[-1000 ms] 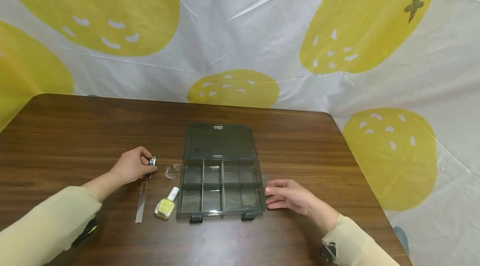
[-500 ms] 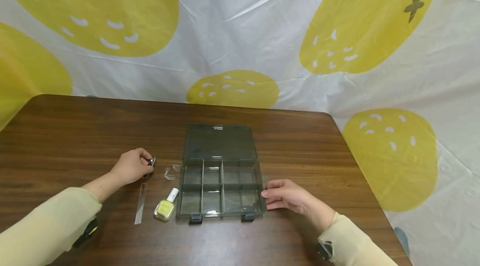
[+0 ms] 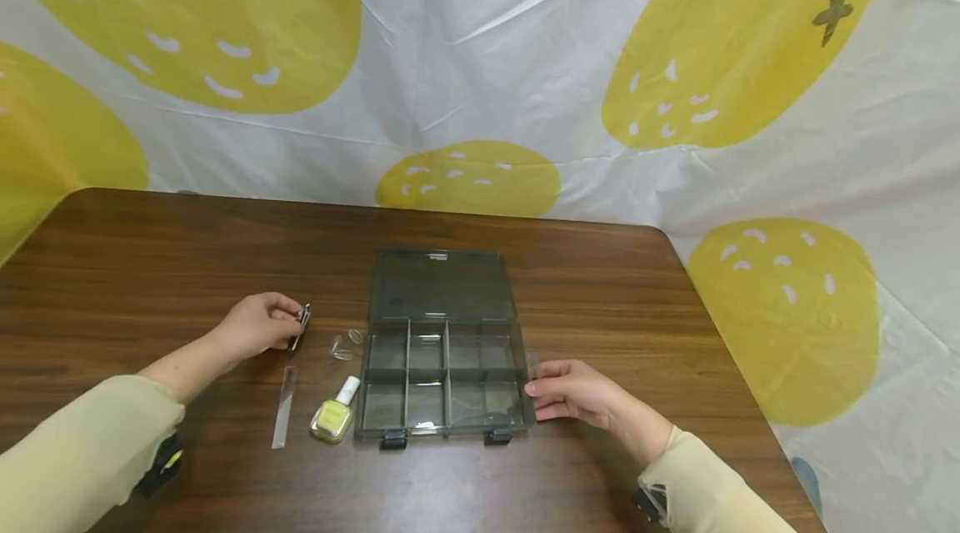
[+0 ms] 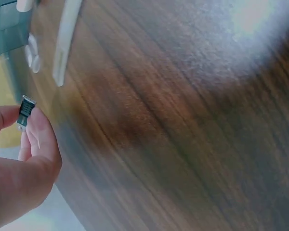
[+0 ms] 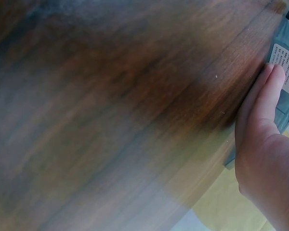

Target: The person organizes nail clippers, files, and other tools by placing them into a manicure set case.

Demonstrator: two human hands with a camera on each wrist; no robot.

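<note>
An open grey compartment box (image 3: 442, 374) lies mid-table, lid flat behind it; its compartments look bare. My left hand (image 3: 258, 326) pinches a small metal nail clipper (image 3: 302, 318) just above the table, left of the box; the left wrist view shows the nail clipper (image 4: 25, 111) between thumb and fingers of the left hand (image 4: 24, 159). My right hand (image 3: 573, 393) rests flat on the table, fingertips against the box's right side; the right wrist view shows the right hand (image 5: 262, 139) touching the box (image 5: 286, 72).
A clear nail file (image 3: 284, 406) and a yellow nail polish bottle (image 3: 333, 414) lie left of the box. Small clear false nails (image 3: 345, 344) sit near the box's left wall. The wooden table (image 3: 150, 266) meets a yellow-spotted white cloth (image 3: 480, 57) behind.
My left hand has lifted the nail clipper slightly and turned it upright. The right hand stays against the box.
</note>
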